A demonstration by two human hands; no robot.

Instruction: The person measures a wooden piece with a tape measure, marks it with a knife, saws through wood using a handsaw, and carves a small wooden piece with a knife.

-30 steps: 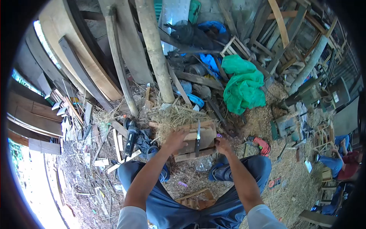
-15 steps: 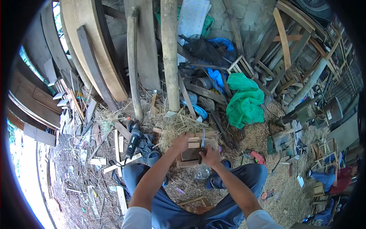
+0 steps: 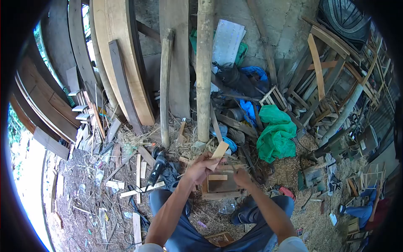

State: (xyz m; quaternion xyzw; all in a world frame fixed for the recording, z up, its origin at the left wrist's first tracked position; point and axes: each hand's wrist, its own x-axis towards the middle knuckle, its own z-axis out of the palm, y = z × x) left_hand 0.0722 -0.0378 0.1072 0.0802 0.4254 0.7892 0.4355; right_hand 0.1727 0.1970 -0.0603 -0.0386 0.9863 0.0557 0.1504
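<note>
My left hand (image 3: 200,169) is closed round a short, pale wooden slat (image 3: 219,152), which it holds up at a slant. Beside the slat is my right hand (image 3: 242,179), smeared by motion and closed on a knife (image 3: 232,164) whose blade shows only faintly. Below both hands, between my knees, sits a low wooden box (image 3: 224,195) with a dark top. A small wooden block (image 3: 217,177) lies on it.
An angle grinder (image 3: 157,168) with a cord lies to the left among wood scraps and shavings. Ahead stand a bamboo post (image 3: 205,84) and leaning planks. A green plastic sheet (image 3: 276,133) is at the right. Another person (image 3: 369,208) sits far right.
My left hand has lifted a slat off the box and tilted it upward. My right hand with the knife has shifted right and turned toward the slat. The whole view has tilted up.
</note>
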